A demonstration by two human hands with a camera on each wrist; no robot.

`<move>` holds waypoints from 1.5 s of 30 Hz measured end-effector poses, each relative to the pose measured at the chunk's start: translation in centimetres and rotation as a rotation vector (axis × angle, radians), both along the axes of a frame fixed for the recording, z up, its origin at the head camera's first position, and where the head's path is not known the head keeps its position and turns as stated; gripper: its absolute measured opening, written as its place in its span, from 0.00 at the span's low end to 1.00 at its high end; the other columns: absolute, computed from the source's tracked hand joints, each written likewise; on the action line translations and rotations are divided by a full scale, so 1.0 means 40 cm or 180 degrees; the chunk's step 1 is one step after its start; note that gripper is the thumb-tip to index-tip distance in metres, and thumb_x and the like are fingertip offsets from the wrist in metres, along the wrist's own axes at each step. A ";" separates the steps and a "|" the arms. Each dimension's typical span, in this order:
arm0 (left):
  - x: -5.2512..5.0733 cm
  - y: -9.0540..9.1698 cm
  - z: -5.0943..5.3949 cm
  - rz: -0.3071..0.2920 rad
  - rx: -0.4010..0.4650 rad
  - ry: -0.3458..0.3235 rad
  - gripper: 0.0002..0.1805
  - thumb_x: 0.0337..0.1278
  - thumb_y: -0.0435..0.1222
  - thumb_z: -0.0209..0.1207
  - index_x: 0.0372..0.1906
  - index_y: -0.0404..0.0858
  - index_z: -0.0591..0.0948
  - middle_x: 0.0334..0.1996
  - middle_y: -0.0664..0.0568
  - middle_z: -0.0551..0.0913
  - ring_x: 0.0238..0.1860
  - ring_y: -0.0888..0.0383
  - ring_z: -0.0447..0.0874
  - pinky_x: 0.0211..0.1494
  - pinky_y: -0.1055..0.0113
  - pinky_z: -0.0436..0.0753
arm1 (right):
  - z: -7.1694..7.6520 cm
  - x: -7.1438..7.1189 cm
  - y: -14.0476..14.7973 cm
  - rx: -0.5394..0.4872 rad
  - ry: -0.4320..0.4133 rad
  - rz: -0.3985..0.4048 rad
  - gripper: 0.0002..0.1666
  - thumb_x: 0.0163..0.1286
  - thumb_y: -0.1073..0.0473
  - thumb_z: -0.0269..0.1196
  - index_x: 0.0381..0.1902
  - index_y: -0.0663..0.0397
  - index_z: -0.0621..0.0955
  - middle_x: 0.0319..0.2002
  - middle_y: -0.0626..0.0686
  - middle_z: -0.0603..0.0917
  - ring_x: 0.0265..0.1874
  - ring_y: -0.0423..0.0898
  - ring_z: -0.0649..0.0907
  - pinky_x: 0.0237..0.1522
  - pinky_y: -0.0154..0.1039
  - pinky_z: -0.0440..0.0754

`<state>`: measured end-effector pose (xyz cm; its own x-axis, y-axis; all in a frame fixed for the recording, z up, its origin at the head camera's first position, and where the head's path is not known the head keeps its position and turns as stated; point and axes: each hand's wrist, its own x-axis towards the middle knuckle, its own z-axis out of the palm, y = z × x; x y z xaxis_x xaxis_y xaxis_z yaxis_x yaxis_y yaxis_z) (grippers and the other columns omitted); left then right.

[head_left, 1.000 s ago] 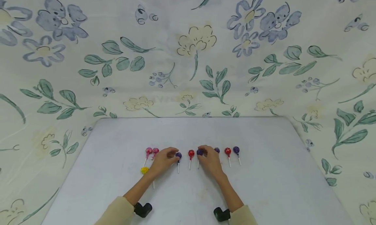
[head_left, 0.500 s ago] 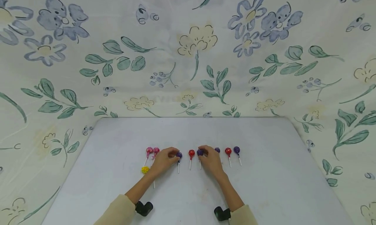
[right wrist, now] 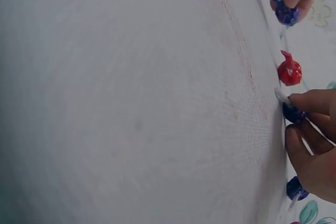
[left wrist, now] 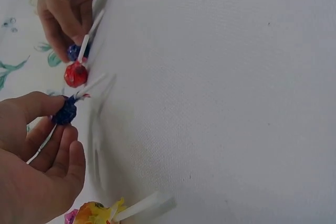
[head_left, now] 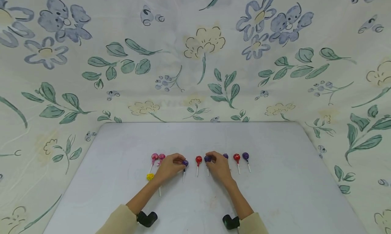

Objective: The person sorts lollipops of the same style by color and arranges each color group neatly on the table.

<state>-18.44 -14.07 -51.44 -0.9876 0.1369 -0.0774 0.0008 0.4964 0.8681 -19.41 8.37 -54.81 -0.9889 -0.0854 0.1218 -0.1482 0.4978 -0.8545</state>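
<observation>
My left hand (head_left: 169, 166) pinches a purple lollipop (head_left: 185, 163) by its wrapped head, between thumb and fingers. Its white stick points toward me; in the left wrist view this purple lollipop (left wrist: 65, 110) looks tilted. Farther right, my right hand (head_left: 220, 167) pinches a second purple lollipop (head_left: 207, 158) by the head, seen also in the right wrist view as a dark blue-purple lollipop (right wrist: 293, 113). A red lollipop (head_left: 199, 159) lies between the two hands, touched by neither. Just past the right hand, another purple lollipop (head_left: 225, 156) is partly hidden by it.
On the white table (head_left: 275, 193), a red lollipop (head_left: 236, 157) and a purple lollipop (head_left: 245, 155) lie at right. Two pink lollipops, one (head_left: 154, 156) outermost, and a yellow lollipop (head_left: 150, 177) lie left. A stick (head_left: 160, 191) shows below the left forearm. Floral cloth (head_left: 195, 74) hangs behind.
The purple lollipop in my left hand has shifted slightly left and toward me, its stick end swinging left. My right hand and the other lollipops stay where they were.
</observation>
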 end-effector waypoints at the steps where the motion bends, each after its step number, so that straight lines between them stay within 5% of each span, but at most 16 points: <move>1: 0.005 -0.003 0.002 0.0014 0.0026 -0.0004 0.09 0.57 0.28 0.66 0.43 0.36 0.84 0.39 0.51 0.84 0.42 0.53 0.81 0.49 0.60 0.84 | 0.000 0.001 0.000 0.0004 0.0000 0.0002 0.17 0.64 0.71 0.66 0.51 0.59 0.83 0.51 0.57 0.84 0.52 0.53 0.82 0.55 0.44 0.81; 9: 0.061 -0.041 0.027 0.0032 0.0134 0.0032 0.10 0.57 0.28 0.67 0.44 0.36 0.84 0.40 0.52 0.85 0.45 0.51 0.85 0.48 0.60 0.85 | 0.005 0.000 -0.003 0.0037 -0.0020 -0.0019 0.17 0.64 0.71 0.66 0.51 0.59 0.83 0.51 0.57 0.84 0.52 0.54 0.82 0.55 0.44 0.81; 20: 0.189 -0.140 0.044 -0.0098 0.0304 -0.0285 0.14 0.57 0.31 0.66 0.48 0.34 0.82 0.44 0.49 0.85 0.49 0.50 0.84 0.51 0.64 0.82 | 0.005 0.001 -0.002 0.0083 -0.0116 -0.0037 0.18 0.65 0.71 0.66 0.52 0.59 0.83 0.52 0.58 0.83 0.54 0.54 0.82 0.55 0.44 0.81; 26: 0.242 -0.179 0.042 0.0273 0.0253 -0.0511 0.14 0.55 0.27 0.67 0.48 0.32 0.82 0.43 0.48 0.85 0.46 0.53 0.84 0.48 0.67 0.83 | 0.005 -0.005 0.000 0.0078 -0.0109 -0.0015 0.18 0.65 0.71 0.66 0.53 0.59 0.83 0.52 0.57 0.83 0.54 0.53 0.82 0.55 0.43 0.80; 35: 0.288 -0.235 0.024 0.0663 -0.0187 -0.0695 0.15 0.54 0.26 0.67 0.48 0.32 0.82 0.42 0.50 0.85 0.44 0.53 0.84 0.48 0.62 0.84 | 0.006 -0.003 -0.005 0.0059 -0.0167 -0.0016 0.17 0.65 0.70 0.66 0.52 0.58 0.83 0.51 0.57 0.84 0.53 0.54 0.82 0.55 0.45 0.81; 45: 0.295 -0.255 -0.010 0.0632 -0.0375 -0.0592 0.14 0.53 0.26 0.67 0.47 0.32 0.83 0.41 0.50 0.85 0.40 0.56 0.82 0.43 0.68 0.83 | 0.006 -0.002 -0.004 0.0024 -0.0229 -0.0090 0.17 0.65 0.70 0.66 0.52 0.57 0.83 0.51 0.56 0.84 0.53 0.53 0.82 0.56 0.44 0.80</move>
<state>-6.65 -24.28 -51.85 -0.9615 -0.0781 -0.2634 -0.2600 0.5682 0.7807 -19.48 8.22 -54.58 -0.9971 -0.0580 0.0497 -0.0724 0.5073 -0.8587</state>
